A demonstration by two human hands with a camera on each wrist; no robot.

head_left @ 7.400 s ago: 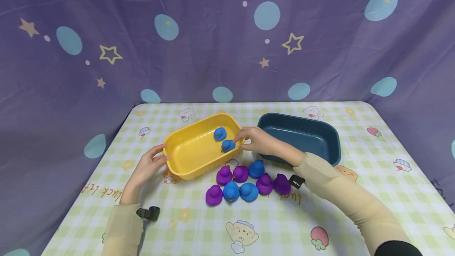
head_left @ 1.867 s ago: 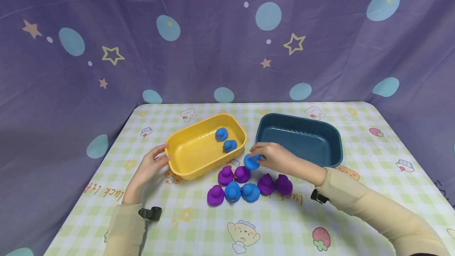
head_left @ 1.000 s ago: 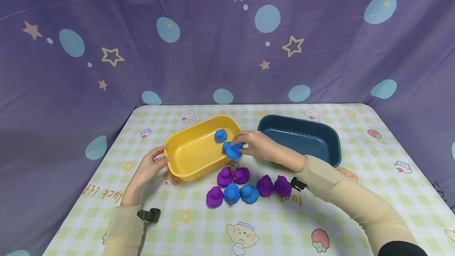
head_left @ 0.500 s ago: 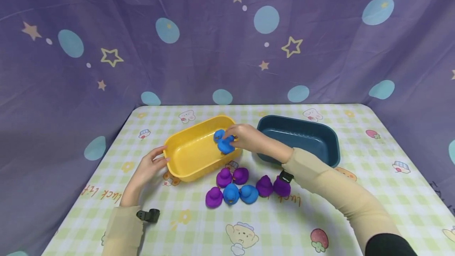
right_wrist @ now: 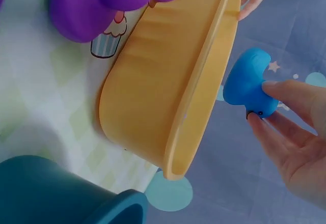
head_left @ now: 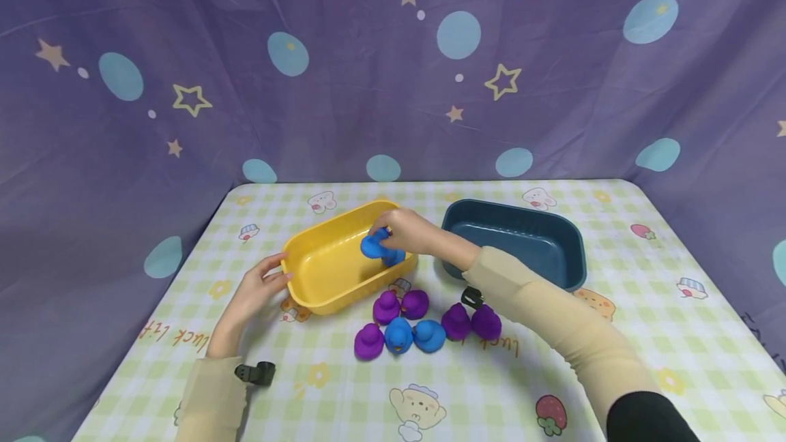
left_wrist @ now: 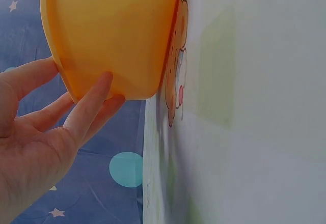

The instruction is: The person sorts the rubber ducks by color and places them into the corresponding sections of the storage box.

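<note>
My right hand (head_left: 408,231) pinches a blue rubber duck (right_wrist: 249,81) between thumb and fingertips, over the yellow tub (head_left: 331,264). Beneath it in the head view, part of another blue duck (head_left: 394,258) shows inside the tub; any further duck there is hidden. At the tub's left end my left hand (head_left: 256,285) holds the rim, some fingers (left_wrist: 94,102) lying against the outer wall. On the cloth in front of the tub sit several purple ducks (head_left: 369,342), with two blue ducks (head_left: 429,336) among them.
Right of the yellow tub stands a dark teal tub (head_left: 522,237), its visible inside bare. Below the right forearm sit two purple ducks (head_left: 456,322). A checked cloth (head_left: 331,394) covers the table, and a purple curtain (head_left: 344,87) hangs behind it.
My right hand has picked the blue duck from the near group and carried it left over the yellow tub's rim. The left hand stays at the tub's left end.
</note>
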